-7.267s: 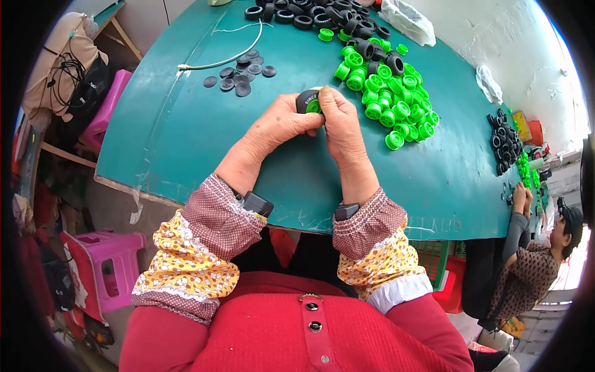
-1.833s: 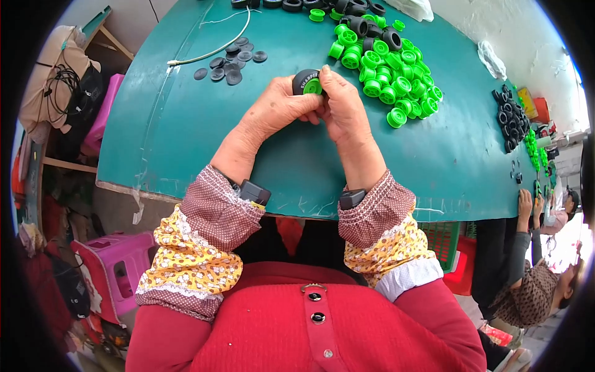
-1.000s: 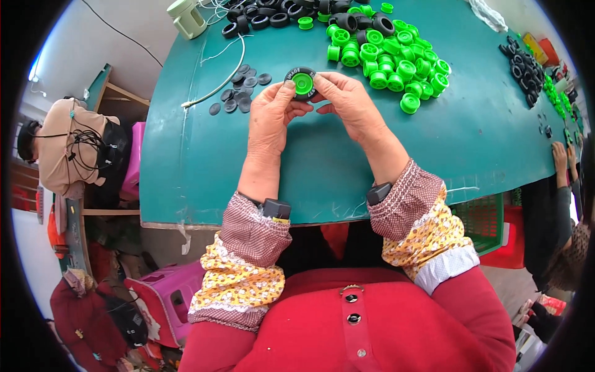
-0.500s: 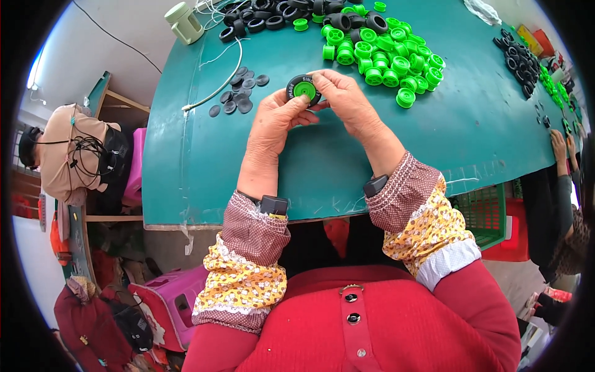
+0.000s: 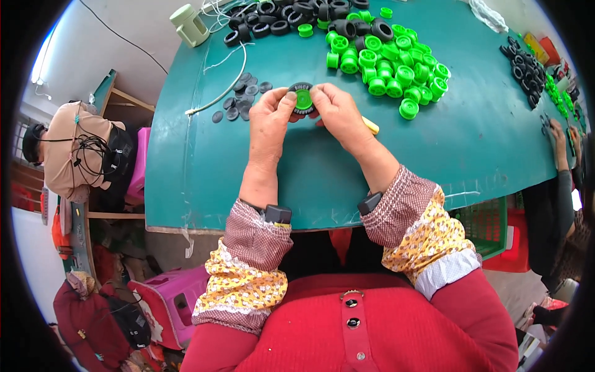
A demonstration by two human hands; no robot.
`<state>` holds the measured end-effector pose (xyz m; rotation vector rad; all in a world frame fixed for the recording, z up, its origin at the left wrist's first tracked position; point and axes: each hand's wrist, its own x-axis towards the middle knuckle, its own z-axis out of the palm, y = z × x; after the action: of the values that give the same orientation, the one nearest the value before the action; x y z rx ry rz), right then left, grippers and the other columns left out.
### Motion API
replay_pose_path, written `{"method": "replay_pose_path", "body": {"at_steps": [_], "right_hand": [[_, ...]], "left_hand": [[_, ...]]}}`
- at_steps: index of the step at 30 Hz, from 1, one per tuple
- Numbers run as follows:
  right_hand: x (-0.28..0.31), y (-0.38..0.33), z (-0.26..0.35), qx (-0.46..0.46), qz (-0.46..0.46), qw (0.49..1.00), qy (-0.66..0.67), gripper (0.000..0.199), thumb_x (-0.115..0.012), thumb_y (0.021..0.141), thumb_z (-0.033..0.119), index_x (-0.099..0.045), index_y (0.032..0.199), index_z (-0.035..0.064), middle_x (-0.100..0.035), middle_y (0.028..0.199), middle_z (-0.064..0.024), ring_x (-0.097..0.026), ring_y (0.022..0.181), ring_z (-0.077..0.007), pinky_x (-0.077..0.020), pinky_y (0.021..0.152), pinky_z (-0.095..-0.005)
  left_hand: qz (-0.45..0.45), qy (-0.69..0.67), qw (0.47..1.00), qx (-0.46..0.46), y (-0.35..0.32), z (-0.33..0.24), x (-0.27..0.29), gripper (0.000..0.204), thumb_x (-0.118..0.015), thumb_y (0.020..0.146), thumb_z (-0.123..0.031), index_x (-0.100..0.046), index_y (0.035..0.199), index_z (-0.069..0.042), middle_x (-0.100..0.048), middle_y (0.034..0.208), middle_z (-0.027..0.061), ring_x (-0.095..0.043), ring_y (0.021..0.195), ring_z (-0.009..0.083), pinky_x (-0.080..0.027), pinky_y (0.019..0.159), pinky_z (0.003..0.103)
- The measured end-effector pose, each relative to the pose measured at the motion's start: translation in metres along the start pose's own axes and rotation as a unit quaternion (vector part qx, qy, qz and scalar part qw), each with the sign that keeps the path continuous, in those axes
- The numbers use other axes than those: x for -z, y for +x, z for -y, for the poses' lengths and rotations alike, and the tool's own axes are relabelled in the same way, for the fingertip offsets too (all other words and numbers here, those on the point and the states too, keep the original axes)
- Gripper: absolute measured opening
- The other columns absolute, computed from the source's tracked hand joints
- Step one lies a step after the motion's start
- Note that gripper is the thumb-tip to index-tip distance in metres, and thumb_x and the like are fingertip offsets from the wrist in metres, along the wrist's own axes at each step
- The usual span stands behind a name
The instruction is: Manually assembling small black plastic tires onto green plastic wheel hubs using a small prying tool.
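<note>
My left hand [image 5: 270,118] and my right hand [image 5: 338,111] together hold a small toy wheel [image 5: 302,98], a black tyre around a green hub, just above the teal table [image 5: 322,180]. Thumbs and fingertips of both hands press on the tyre's rim. A yellow object [image 5: 370,126] peeks out under my right hand. A pile of green hubs [image 5: 387,65] lies to the upper right of the hands. Black tyres [image 5: 291,15] lie at the far edge, and several small dark discs [image 5: 238,99] lie left of the wheel.
A pale green cup-like item [image 5: 189,25] stands at the far left corner, with a white cord [image 5: 220,87] trailing across the table. Another person's hand [image 5: 556,133] works at the right edge near more black and green parts [image 5: 533,62]. A pink stool [image 5: 167,304] stands below left.
The view has tilted, so the table's far edge shows more. My hands have kept the wheel between them and turned it, its green hub now facing up.
</note>
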<state>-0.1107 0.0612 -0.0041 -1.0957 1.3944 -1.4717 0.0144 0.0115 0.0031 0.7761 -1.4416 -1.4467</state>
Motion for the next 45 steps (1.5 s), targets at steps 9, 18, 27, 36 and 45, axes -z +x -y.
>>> {"method": "replay_pose_path", "body": {"at_steps": [9,18,27,36,45], "right_hand": [[0.012,0.002,0.005,-0.027,-0.004,0.985,0.171,0.028,-0.048,0.087,0.028,-0.057,0.084,0.0012,-0.053,0.067,0.0001,-0.045,0.057,-0.0076,-0.0389,0.051,-0.023],[0.005,0.001,0.001,-0.02,0.071,0.976,0.207,0.031,-0.047,0.088,0.034,-0.052,0.078,0.0049,-0.049,0.061,0.0005,-0.041,0.046,-0.0068,-0.0328,0.04,-0.0215],[0.005,0.001,0.006,-0.049,0.033,0.977,0.206,0.03,-0.051,0.086,0.034,-0.056,0.082,0.0051,-0.051,0.066,0.0013,-0.044,0.054,-0.0062,-0.035,0.046,-0.021],[0.006,-0.004,0.01,0.175,-0.058,0.978,0.092,0.022,-0.06,0.08,0.018,-0.056,0.09,-0.0011,-0.057,0.074,-0.0031,-0.051,0.063,-0.0082,-0.0415,0.055,-0.0203],[0.002,-0.051,0.018,0.353,-0.168,0.889,-0.238,0.033,-0.066,0.072,0.009,-0.049,0.099,0.0013,-0.054,0.096,-0.0099,-0.056,0.081,-0.0155,-0.0462,0.069,-0.0256]], "left_hand": [[0.17,-0.048,0.973,0.147,-0.006,-0.008,-0.012,0.024,-0.06,0.079,-0.023,-0.058,0.086,0.0,-0.061,0.07,0.0072,-0.058,0.058,0.0119,-0.045,0.054,0.021],[0.183,0.083,0.976,0.086,-0.007,-0.005,-0.011,0.023,-0.058,0.08,-0.023,-0.059,0.081,-0.001,-0.06,0.067,0.0054,-0.057,0.057,0.011,-0.044,0.053,0.021],[0.179,0.096,0.977,0.067,-0.001,0.001,-0.014,0.025,-0.058,0.077,-0.026,-0.06,0.079,-0.001,-0.061,0.067,0.0058,-0.057,0.056,0.0113,-0.044,0.053,0.02],[0.109,0.039,0.991,0.064,-0.002,-0.003,-0.016,0.028,-0.059,0.078,-0.028,-0.059,0.087,-0.002,-0.062,0.076,0.0078,-0.057,0.057,0.0118,-0.044,0.054,0.021],[0.161,-0.402,0.895,0.105,-0.029,-0.003,-0.03,0.03,-0.043,0.087,-0.022,-0.049,0.105,0.001,-0.058,0.094,0.0116,-0.06,0.081,0.0218,-0.051,0.067,0.031]]}}
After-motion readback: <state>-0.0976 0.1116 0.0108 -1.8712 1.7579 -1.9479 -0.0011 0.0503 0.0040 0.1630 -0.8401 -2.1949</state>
